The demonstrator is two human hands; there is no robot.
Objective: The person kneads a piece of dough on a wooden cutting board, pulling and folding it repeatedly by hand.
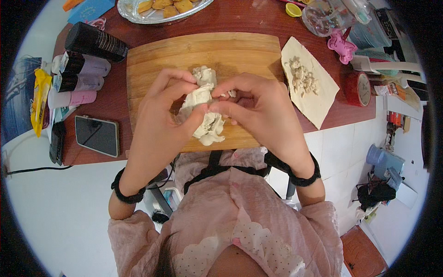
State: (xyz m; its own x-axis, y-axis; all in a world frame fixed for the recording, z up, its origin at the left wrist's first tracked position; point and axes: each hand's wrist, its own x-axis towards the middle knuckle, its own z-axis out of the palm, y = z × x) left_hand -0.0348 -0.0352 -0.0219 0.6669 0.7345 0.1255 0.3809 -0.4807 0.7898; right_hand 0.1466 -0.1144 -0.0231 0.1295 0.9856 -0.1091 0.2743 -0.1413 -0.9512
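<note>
An uneven, whitish clay-like mass [204, 104] is held between my hands above a bamboo cutting board [245, 46]. My left hand [162, 107] grips its left side with thumb and fingers. The thumb and forefinger of my right hand [256, 104] pinch at its right side. A few small pale bits [230, 94] show by the right fingers, which are curled partly out of sight. To the right of the board, a cream cloth or paper sheet with zigzag edges [316, 107] bears a heap of small torn pale pieces [303, 78].
A foil tray [126, 12] of golden food pieces stands at the back. Bottles, among them a black one [95, 41], and a phone [97, 135] lie on the left. A red tape roll [358, 89] and a pink unicorn-shaped item [342, 46] are on the right.
</note>
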